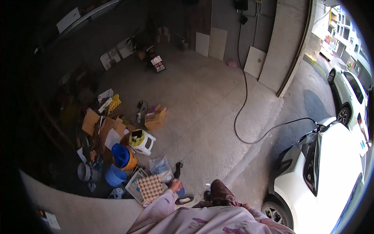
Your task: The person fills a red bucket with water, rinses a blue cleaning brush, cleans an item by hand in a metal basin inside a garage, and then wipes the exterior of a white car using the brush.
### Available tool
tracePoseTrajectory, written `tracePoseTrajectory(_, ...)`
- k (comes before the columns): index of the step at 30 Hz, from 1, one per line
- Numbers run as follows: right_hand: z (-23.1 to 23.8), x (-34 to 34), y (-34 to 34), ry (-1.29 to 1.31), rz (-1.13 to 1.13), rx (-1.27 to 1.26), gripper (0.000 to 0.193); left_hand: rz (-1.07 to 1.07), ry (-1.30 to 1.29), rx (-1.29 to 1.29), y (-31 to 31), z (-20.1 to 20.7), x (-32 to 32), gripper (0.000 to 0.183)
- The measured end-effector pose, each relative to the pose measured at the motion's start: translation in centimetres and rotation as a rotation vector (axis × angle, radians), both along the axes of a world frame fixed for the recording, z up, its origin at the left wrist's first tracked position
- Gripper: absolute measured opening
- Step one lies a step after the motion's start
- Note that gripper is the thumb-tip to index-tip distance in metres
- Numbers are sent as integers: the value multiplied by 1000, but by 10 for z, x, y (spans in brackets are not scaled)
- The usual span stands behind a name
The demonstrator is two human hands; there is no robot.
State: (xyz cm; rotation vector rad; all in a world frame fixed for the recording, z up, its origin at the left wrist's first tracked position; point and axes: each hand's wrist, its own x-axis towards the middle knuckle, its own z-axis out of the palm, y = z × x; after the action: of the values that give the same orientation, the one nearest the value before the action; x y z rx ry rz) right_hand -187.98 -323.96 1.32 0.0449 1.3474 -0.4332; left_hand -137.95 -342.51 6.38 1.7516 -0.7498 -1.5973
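Note:
My left hand [175,185] is low in front of me, its fingers looking curled. What lies in them, if anything, is too small to make out. Just left of it, a cardboard egg tray [150,187] rests tilted on a white plastic basket [135,185]. A clear plastic bag [160,165] lies beyond the hand, and a dark shoe [184,200] is on the floor to its right. Only a small part of my right hand [246,206] shows beside my patterned trouser leg [222,192]; its fingers cannot be made out.
Blue tubs [115,175], a white stool [143,142], a cardboard box [156,118] and piled cardboard [110,130] stand to the left. On the right, a cable [246,93] runs from the wall to a white car [321,171]. A motorcycle [157,62] stands far back.

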Motion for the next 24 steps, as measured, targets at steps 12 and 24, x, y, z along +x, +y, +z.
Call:
tracePoseTrajectory(12, 25, 45, -341, 246, 264, 31, 20, 125, 43, -86, -280, -31, 49, 13)
tracePoseTrajectory(24, 48, 231, -953, 212, 457, -462, 18, 110, -228, 573, -407, -10, 182, 16)
